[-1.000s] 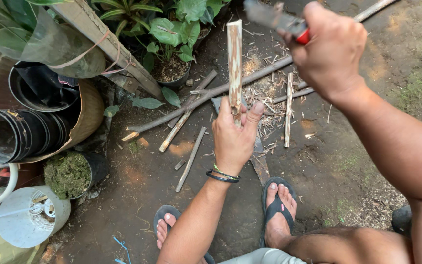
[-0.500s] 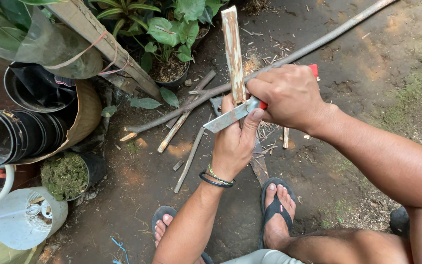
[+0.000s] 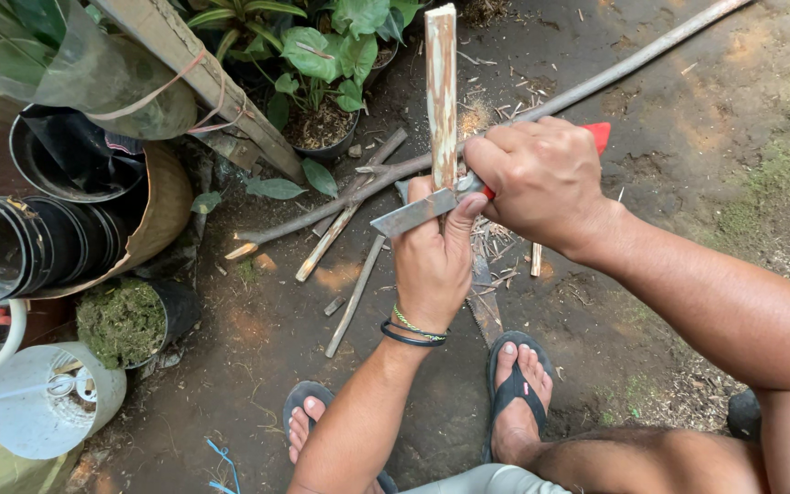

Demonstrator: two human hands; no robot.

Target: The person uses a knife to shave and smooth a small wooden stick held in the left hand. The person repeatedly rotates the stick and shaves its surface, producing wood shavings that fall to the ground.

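The left hand is closed around the lower part of an upright bamboo strip, thumb up along one side, with cord bracelets at the wrist. The right hand is clenched on the red handle of a knife, whose grey blade lies flat across the strip just above the left fingers, touching it.

A second ago the right hand was raised high with the knife clear of the strip. Half a second ago it had come down to the strip, and now it sits a little lower and closer to the left hand, the blade at much the same angle. The strip stands where it stood.

The handle is mostly covered by the right fist; only its red end shows. The strip's foot is hidden behind the left hand, so where it rests cannot be told. A long pole runs off the top edge, split sticks lie on the dirt, and black pots at the left are cut by the frame. Both sandalled feet show below.
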